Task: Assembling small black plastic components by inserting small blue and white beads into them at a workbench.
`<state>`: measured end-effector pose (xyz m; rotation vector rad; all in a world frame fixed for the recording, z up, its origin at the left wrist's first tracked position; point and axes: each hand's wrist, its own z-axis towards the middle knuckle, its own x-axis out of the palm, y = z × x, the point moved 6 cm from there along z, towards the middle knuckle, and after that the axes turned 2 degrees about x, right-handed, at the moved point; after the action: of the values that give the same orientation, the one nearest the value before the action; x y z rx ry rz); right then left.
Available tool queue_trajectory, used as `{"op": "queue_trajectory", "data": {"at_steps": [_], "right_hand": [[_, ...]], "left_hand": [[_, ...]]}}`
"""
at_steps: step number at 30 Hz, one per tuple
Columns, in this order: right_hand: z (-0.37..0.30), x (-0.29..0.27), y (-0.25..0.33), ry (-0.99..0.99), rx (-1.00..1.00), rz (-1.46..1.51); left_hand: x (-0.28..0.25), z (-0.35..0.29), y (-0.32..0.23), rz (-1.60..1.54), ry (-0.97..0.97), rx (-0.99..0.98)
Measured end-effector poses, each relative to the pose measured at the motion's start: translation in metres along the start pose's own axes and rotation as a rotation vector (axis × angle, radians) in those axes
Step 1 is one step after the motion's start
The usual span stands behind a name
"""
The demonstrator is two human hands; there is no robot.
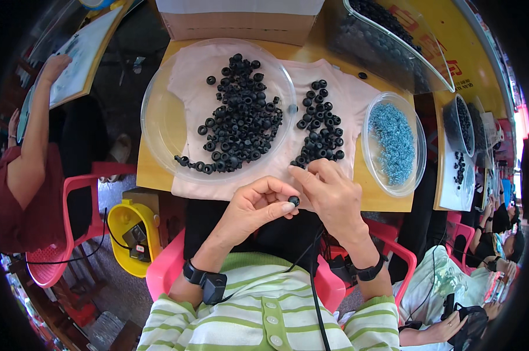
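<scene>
My left hand (254,207) pinches a small round black plastic part (293,200) between thumb and index finger, just in front of the table's near edge. Close beside it on the right is my right hand (333,196), its fingers curled together; whatever may be in them is hidden. Beyond the right hand, a loose group of round black parts with holes (317,121) lies on a pale pink cloth (350,93). To the left, a large clear round tray (154,126) holds a heap of smaller black parts (241,126), some ring-shaped.
A clear round dish (417,175) of small translucent blue pieces (393,143) stands at right. Behind it is a clear bin (434,73) of black parts, with a cardboard box (241,23) at the back. A yellow bucket (153,234) stands at lower left. Other people sit at both sides.
</scene>
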<state>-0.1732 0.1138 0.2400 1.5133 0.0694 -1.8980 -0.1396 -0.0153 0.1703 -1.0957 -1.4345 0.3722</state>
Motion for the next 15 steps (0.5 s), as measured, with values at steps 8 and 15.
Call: {"op": "queue_trajectory", "data": {"at_steps": [8,15], "right_hand": [[0.008,0.005,-0.002,0.066,-0.065,-0.021],[-0.021,-0.006,-0.011,-0.055,0.064,0.054]], "left_hand": [[-0.001,0.002,0.0,0.007,0.018,0.015],[-0.003,0.002,0.0,0.015,0.015,0.005]]}}
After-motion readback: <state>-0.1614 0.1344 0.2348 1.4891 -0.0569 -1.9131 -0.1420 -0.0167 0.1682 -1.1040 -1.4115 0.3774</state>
